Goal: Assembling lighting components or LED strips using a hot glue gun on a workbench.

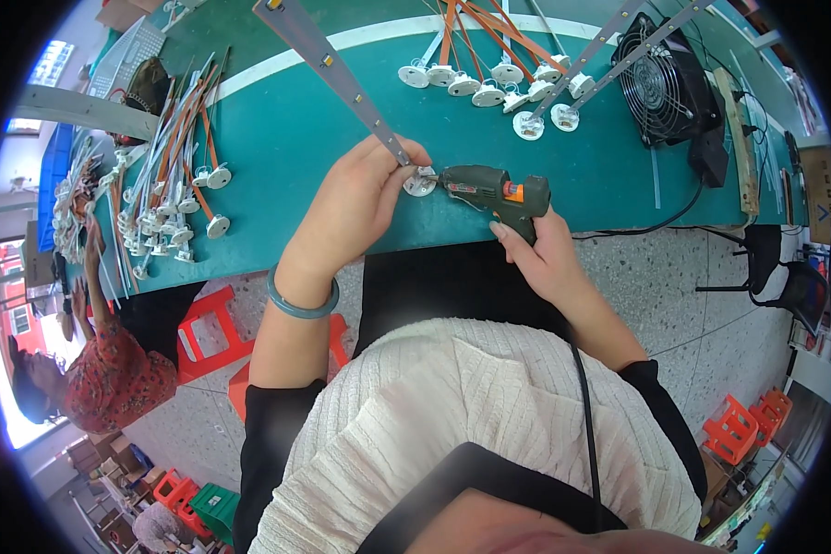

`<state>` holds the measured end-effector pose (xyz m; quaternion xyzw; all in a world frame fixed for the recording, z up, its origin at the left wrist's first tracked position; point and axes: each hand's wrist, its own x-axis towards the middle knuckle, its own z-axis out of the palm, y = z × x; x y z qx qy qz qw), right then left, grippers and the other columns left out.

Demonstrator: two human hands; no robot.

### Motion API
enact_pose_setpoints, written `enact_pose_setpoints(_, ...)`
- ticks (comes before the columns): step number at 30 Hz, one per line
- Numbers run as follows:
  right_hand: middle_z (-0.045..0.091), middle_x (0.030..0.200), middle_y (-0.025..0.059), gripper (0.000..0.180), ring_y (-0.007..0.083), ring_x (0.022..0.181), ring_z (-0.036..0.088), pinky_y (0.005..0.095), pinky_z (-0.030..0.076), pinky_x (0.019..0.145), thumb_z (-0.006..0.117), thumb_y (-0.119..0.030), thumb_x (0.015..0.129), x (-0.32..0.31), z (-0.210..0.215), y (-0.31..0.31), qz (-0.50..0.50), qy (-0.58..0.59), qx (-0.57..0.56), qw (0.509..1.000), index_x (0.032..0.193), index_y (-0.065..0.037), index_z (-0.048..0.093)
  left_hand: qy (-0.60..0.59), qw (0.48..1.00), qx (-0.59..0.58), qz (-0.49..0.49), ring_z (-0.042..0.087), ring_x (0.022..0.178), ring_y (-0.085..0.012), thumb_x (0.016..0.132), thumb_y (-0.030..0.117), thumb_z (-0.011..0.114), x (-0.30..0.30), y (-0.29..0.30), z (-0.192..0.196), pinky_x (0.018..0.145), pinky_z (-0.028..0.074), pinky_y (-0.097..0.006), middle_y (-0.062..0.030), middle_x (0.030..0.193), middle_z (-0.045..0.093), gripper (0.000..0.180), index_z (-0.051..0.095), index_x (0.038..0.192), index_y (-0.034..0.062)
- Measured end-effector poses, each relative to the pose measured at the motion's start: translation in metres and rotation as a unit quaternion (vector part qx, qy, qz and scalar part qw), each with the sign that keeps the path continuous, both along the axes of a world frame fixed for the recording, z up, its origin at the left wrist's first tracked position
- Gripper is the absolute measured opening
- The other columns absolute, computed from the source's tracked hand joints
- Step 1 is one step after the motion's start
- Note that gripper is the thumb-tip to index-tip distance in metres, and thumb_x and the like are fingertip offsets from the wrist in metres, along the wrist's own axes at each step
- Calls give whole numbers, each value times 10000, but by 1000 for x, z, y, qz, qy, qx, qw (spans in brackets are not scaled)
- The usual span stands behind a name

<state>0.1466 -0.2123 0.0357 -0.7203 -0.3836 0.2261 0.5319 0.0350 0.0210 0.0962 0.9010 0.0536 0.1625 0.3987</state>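
Note:
My left hand (365,189) is closed around the lower end of a long LED strip (342,85), which rises toward the upper left. At the strip's foot is a round white cap (420,182), right by my fingertips. My right hand (545,247) grips the handle of a dark green glue gun (489,185), its nozzle pointing left at the cap. The nozzle tip looks to be at or very near the cap; touching or not I cannot tell. Two more strips with round white bases (528,126) stand upright to the right.
Many orange and white strips with white caps lie at the back (462,83) and in a pile on the left (162,217). A black fan (660,78) stands at the right, a cable trailing to the table edge. Another person (102,374) works at the left.

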Motion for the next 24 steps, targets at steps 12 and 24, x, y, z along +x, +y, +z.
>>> enact_pose_setpoints(12, 607, 829, 44, 283, 102, 632, 557, 263, 446, 586, 652, -96, 955, 1, -6, 0, 10, -141, 56, 988, 1218, -5, 597, -6, 1000, -1, -1, 652, 850, -324, 899, -64, 598, 1, 1, -1, 757, 528, -374, -153, 946, 638, 155, 655, 1025, 6)
enact_pose_setpoints(24, 679, 1120, 237, 325, 164, 614, 603, 258, 510, 574, 516, -81, 994, 26, -5, -27, -14, 426, 148, 892, 1293, 41, 483, -58, 997, -10, 45, 698, 818, -266, 892, -9, 672, 18, 4, 10, 720, 552, -326, -135, 904, 682, 83, 692, 973, -7)
